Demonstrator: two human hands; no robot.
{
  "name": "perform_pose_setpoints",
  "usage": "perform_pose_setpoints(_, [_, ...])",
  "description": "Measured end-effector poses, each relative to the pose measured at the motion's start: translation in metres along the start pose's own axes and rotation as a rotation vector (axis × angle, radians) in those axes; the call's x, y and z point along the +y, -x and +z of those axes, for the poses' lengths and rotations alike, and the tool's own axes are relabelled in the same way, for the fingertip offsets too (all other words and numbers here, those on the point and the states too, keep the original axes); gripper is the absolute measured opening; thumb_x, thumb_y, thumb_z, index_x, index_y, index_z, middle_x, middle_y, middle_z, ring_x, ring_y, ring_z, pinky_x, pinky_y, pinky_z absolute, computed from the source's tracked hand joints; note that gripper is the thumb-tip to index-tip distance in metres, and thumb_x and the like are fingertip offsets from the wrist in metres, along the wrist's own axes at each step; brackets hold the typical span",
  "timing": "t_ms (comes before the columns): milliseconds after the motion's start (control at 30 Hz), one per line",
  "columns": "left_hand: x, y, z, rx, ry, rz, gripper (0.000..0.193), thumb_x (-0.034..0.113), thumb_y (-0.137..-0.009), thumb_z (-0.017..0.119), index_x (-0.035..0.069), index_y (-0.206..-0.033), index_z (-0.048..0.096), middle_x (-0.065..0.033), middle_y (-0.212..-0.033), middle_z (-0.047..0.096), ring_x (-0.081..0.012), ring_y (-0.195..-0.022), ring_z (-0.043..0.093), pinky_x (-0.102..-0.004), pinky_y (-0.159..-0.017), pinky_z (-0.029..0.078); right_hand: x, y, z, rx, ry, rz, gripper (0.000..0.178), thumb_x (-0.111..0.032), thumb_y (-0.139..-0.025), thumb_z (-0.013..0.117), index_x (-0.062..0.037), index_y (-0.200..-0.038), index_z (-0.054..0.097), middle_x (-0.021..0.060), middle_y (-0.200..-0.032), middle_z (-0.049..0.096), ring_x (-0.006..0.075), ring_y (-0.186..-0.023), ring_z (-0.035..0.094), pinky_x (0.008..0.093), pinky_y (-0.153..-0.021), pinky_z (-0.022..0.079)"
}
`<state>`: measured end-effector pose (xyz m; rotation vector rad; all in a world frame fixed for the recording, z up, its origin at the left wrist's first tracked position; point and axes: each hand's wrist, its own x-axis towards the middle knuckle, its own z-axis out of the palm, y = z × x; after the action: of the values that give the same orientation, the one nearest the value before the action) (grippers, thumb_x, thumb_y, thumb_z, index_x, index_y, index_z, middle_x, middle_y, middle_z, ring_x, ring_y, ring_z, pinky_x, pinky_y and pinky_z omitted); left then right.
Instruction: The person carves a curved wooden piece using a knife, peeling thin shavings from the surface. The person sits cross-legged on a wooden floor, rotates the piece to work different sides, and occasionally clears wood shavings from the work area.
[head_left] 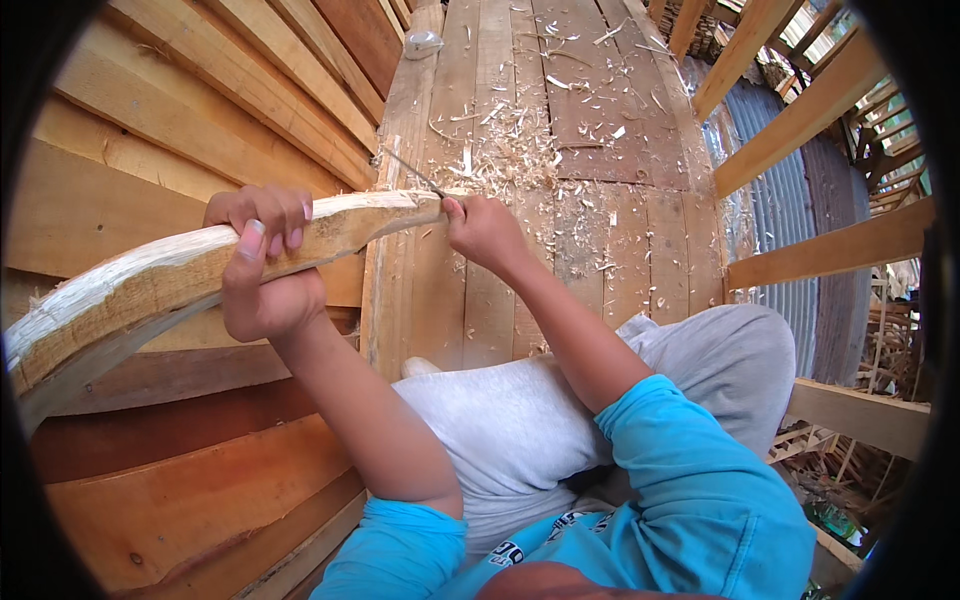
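Note:
A long, thick piece of pale wood (pixel 150 285) with rough-hewn faces runs from the left rim to the middle of the head view. My left hand (pixel 268 262) is wrapped round it, thumb on the near side and fingers over the top. At the wood's right end, my right hand (pixel 487 236) is closed on what looks like a knife. Its thin dark blade (pixel 413 171) points up and left across the wood's tip. The handle is hidden inside my fist.
Wood shavings (pixel 510 160) litter the plank floor (pixel 590 240). Stacked boards (pixel 160 100) form a wall at left. Wooden posts (pixel 800 140) and corrugated metal sheets (pixel 775 180) line the right. A small clear container (pixel 423 45) stands at the far edge.

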<state>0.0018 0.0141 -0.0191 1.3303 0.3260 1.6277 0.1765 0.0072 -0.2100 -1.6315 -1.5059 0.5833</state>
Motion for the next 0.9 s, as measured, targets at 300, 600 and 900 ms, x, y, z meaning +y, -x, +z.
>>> perform_pose_setpoints(300, [0.005, 0.002, -0.002, -0.055, -0.004, -0.018, 0.018, 0.013, -0.070, 0.056, 0.008, -0.077, 0.040, -0.0034, -0.064, 0.037, -0.0147, -0.061, 0.036, -0.0322, -0.066, 0.034, -0.005, -0.026, -0.027, -0.276, 0.106, 0.213, 0.036, -0.039, -0.089, 0.056, -0.0085, -0.087, 0.075, 0.0162, -0.078, 0.069, 0.0337, -0.081, 0.068, 0.0440, -0.074, 0.052])
perform_pose_setpoints(600, [0.002, 0.004, 0.003, 0.019, -0.039, -0.007, 0.018, 0.014, -0.071, 0.057, 0.009, -0.077, 0.041, -0.0025, -0.064, 0.037, -0.0147, -0.062, 0.037, -0.0335, -0.068, 0.036, 0.036, -0.071, -0.086, -0.394, 0.611, 0.147, 0.034, -0.036, -0.090, 0.057, -0.0049, -0.089, 0.072, 0.0172, -0.089, 0.070, 0.0322, -0.089, 0.068, 0.0433, -0.077, 0.052])
perform_pose_setpoints(900, [0.000, 0.004, 0.003, -0.090, -0.021, -0.021, 0.019, 0.015, -0.070, 0.057, 0.009, -0.077, 0.040, -0.0022, -0.064, 0.036, -0.0147, -0.061, 0.037, -0.0332, -0.068, 0.035, 0.031, -0.027, -0.037, -0.317, -0.296, 0.504, 0.040, -0.030, -0.105, 0.037, -0.0019, -0.093, 0.063, 0.0065, -0.067, 0.059, 0.0138, -0.054, 0.052, 0.0314, -0.052, 0.043])
